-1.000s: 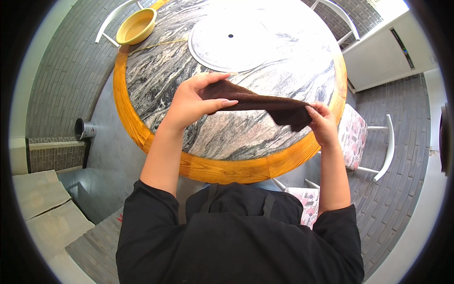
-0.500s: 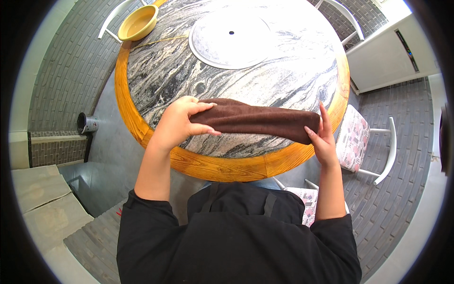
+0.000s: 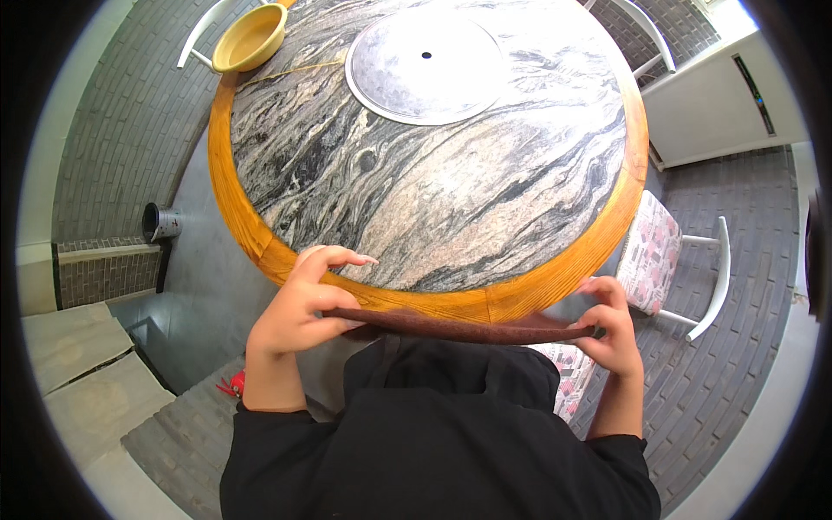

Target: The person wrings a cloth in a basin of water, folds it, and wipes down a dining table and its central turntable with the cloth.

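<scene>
A dark brown cloth (image 3: 451, 328) stretches between my two hands, seen nearly edge-on just in front of the table's near rim. My left hand (image 3: 299, 303) grips its left end between thumb and fingers, with the index finger reaching out over the table's edge. At the other end, my right hand (image 3: 609, 328) pinches the cloth's corner, fingers curled. The round table (image 3: 485, 199) has a grey-and-black veined stone top and a wooden rim. The cloth's lower part is hidden from this angle.
A round turntable disc (image 3: 407, 78) with a dark centre hole sits on the table. At the far left edge is a yellow basin (image 3: 250, 40). A patterned chair (image 3: 650, 251) stands right, a metal bin (image 3: 161, 223) on the floor left, and a white cabinet (image 3: 711, 108) far right.
Both hands have drawn the cloth back from above the tabletop toward my body. It has turned from showing its broad face to nearly edge-on.
</scene>
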Motion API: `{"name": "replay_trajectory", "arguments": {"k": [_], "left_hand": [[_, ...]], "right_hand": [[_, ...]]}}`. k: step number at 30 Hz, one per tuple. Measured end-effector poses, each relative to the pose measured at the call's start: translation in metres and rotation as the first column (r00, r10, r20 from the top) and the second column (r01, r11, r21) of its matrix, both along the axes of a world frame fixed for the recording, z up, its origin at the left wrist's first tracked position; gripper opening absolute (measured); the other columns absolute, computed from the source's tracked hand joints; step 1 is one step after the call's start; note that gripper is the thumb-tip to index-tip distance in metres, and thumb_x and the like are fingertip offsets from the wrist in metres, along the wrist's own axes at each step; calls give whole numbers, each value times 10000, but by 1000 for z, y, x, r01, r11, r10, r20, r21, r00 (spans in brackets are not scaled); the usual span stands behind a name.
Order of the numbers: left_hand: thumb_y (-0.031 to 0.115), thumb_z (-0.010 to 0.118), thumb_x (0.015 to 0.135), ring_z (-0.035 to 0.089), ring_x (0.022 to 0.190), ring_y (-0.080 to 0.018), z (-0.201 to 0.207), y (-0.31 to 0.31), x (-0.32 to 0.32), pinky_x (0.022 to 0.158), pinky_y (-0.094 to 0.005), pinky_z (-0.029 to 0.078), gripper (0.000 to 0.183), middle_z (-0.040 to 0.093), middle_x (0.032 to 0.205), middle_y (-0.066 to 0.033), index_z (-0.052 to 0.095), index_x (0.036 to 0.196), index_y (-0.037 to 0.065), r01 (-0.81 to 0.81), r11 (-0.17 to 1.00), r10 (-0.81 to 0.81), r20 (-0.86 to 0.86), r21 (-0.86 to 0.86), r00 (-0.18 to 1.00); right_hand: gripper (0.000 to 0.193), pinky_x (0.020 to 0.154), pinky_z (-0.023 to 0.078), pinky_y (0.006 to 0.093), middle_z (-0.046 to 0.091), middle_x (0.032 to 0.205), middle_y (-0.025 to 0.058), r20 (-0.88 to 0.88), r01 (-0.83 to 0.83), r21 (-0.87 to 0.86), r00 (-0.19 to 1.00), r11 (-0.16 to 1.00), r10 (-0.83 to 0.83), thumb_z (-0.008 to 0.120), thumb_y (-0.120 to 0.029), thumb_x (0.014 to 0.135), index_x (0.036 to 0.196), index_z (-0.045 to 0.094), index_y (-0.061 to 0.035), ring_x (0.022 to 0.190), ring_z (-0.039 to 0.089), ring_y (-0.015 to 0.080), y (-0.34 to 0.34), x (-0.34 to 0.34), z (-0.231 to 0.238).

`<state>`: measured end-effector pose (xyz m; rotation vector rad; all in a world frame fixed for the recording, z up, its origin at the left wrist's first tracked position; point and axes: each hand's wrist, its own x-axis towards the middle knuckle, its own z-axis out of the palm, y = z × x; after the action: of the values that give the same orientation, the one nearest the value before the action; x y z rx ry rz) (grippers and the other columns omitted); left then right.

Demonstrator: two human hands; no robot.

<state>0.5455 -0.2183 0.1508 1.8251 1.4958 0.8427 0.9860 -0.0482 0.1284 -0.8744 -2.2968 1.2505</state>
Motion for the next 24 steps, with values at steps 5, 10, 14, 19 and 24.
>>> {"name": "replay_trajectory", "arguments": {"k": [5, 10, 14, 19, 24], "left_hand": [[144, 570, 916, 586, 1302, -361, -88, -6, 24, 1120, -452, 461, 422, 625, 1353, -253, 611, 1295, -39, 111, 892, 430, 898, -439, 94], [81, 513, 939, 581, 1297, -359, -143, 4, 73, 1112, -546, 486, 435, 588, 1393, -203, 523, 1373, 51, 236, 737, 672, 644, -634, -366], [57, 444, 1006, 571, 1313, -327, -148, 21, 111, 1084, -551, 506, 333, 529, 1440, -155, 428, 1322, 161, 19, 811, 573, 787, -585, -227], [354, 481, 1096, 526, 1373, -278, -125, 39, 139, 1135, -470, 472, 428, 480, 1541, -118, 411, 1469, 156, 130, 912, 405, 806, -389, -432], [70, 488, 1074, 498, 1411, -264, -105, 41, 143, 1134, -438, 473, 491, 492, 1548, -91, 394, 1549, 149, 79, 855, 498, 767, -513, -404]], "right_hand": [[137, 821, 476, 234, 606, 1040, -1, -36, 151, -768, 960, 622, -278, 632, -85, 1032, 1137, 553, -44, 946, 563, 67, -11, -11, -51], [153, 871, 525, 258, 645, 1087, 42, -145, 225, -876, 721, 427, -677, 626, -107, 1044, 1161, 538, -61, 984, 620, 97, -13, -60, -89], [203, 872, 535, 270, 652, 1093, 52, -199, 279, -805, 705, 524, -681, 648, -59, 1020, 1172, 514, -77, 989, 631, 104, -19, -99, -76], [312, 813, 566, 301, 659, 1095, 95, -135, -42, -682, 989, 730, -69, 673, -132, 1018, 1309, 582, -63, 957, 698, 163, -61, -154, -25], [349, 963, 518, 349, 652, 1297, 173, -364, 121, -726, 767, 677, -528, 454, -272, 1122, 1296, 584, 1, 1102, 667, 226, -55, -115, -57]]}}
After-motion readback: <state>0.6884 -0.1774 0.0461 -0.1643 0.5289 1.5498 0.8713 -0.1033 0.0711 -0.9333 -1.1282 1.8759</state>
